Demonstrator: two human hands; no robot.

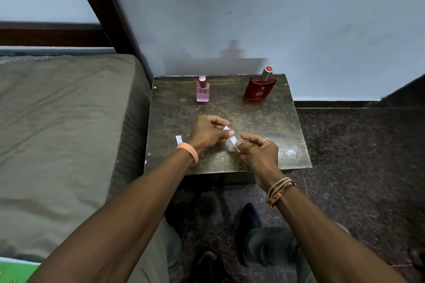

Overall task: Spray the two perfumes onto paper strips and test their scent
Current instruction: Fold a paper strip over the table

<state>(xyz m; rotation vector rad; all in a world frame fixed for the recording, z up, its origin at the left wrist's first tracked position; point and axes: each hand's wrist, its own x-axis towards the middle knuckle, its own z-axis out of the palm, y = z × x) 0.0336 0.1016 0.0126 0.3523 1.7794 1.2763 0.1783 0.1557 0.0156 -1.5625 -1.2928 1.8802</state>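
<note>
Holding the paper strip point(232, 139) at both ends, I have it just above the middle of the desk point(264, 122), slanting from far left to near right. My left grip point(210, 132) pinches its far end between thumb and curled fingers. My right grip point(257, 151) pinches the near end the same way, so both are closed on the one strip.

I judge it nearly weightless, thin and limp. It should crease or tear under a hard squeeze and flutter if I move quickly. A light pinch at one end seems best, leaving the other end bare for the spray and keeping wet paper off my fingers.

A second strip point(179, 139) lies flat on the desk just left of my left wrist. It looks fiddly to lift off the surface, so I'd try sliding it toward an edge.

At the far side stand the pink bottle point(202, 89) on the left and the larger red bottle point(259, 87) on the right. They are well apart, upright and untouched. Both look like glass, which I take to be smooth, hard and breakable. I'd hold either round its body with a finger on the top.

A bed point(57, 122) lies to the left, with dark speckled floor point(356, 156) to the right.
</note>
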